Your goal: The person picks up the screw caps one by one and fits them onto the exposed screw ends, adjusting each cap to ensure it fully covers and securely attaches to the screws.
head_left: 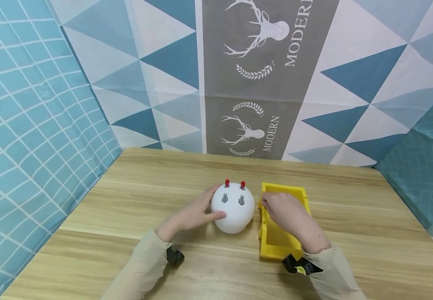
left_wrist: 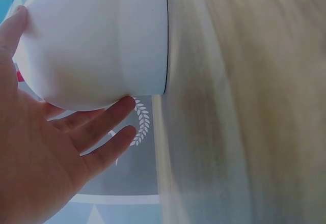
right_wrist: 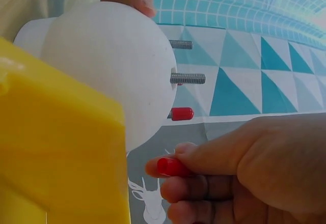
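A white rounded body with a domed top stands on the wooden table. Two bare threaded studs stick out of the dome, and beyond them two more carry red caps. My left hand rests against the dome's left side, its fingers spread and nearly straight in the left wrist view. Above the yellow bin my right hand pinches a loose red cap between thumb and forefinger. The cap's hollow end faces the studs, some way apart from them.
A yellow open bin stands on the table just right of the white body. Patterned cloth hangs behind the table's back edge, with blue checked cloth along the left side.
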`<state>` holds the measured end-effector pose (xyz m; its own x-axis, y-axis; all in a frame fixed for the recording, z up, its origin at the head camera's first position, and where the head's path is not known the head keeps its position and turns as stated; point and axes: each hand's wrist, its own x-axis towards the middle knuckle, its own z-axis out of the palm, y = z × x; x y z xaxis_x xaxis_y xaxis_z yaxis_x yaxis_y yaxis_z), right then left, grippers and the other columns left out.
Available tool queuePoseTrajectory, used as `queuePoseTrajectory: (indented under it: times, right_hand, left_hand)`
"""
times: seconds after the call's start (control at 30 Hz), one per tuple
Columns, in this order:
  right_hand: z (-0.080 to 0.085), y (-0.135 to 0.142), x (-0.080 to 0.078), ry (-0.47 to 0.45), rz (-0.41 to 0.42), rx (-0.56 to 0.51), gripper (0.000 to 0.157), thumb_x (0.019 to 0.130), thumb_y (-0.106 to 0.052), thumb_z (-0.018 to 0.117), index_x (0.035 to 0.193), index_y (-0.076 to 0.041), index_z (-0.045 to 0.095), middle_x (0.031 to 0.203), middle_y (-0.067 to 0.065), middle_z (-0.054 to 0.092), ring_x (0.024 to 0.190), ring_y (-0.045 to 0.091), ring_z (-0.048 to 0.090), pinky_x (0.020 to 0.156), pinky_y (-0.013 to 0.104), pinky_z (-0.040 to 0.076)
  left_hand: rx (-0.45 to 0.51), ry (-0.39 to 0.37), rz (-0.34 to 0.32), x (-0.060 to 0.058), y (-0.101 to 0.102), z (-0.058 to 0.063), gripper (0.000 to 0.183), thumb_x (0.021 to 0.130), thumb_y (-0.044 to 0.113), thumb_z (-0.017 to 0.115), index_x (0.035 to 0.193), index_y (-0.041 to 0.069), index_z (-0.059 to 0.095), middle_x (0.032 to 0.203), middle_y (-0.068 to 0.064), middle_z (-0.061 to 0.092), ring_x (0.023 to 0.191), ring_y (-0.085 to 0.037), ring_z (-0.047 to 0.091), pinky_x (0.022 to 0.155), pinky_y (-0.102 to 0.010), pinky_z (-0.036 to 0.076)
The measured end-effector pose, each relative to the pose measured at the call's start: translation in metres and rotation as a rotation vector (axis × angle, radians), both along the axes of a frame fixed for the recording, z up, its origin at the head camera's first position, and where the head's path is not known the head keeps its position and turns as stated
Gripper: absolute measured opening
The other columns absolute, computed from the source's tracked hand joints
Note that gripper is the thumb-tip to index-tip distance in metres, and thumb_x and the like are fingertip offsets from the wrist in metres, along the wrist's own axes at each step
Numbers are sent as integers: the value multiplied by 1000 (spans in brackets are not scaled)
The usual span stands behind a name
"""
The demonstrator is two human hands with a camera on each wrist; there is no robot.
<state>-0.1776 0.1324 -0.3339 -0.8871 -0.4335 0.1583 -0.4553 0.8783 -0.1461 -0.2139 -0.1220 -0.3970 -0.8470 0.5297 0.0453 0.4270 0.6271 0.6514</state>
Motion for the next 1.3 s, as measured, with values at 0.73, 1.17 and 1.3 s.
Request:
queuePoseTrajectory:
  times: [0.73,1.17,1.3]
  right_hand:
    - [6,-15,-1,67,35,-106,4,89,-11,58,87,-8,61,63,-6,46,53,9,40,50,19,37]
    - [3,-17,-2,151,91,-134,4,87,-11,61,84,-8,61,68,-5,53,56,9,42,54,20,40]
    - [2,-18,-2,166,108,-131,4,86,-12,62,88,-8,61,76,-3,59,61,10,48,58,22,45]
  left_hand:
    - [-36,17,15,2,1,2,91,78,65,52,147,21,11,150,-3,22,135,-19,25,107,-42,28]
    - [-85,114,20,10,0,14,87,79,62,54,146,17,20,144,-5,33,130,-20,35,104,-40,33]
    - [-104,135,16,10,0,15,87,80,61,53,146,16,19,144,-6,33,130,-21,36,103,-39,34]
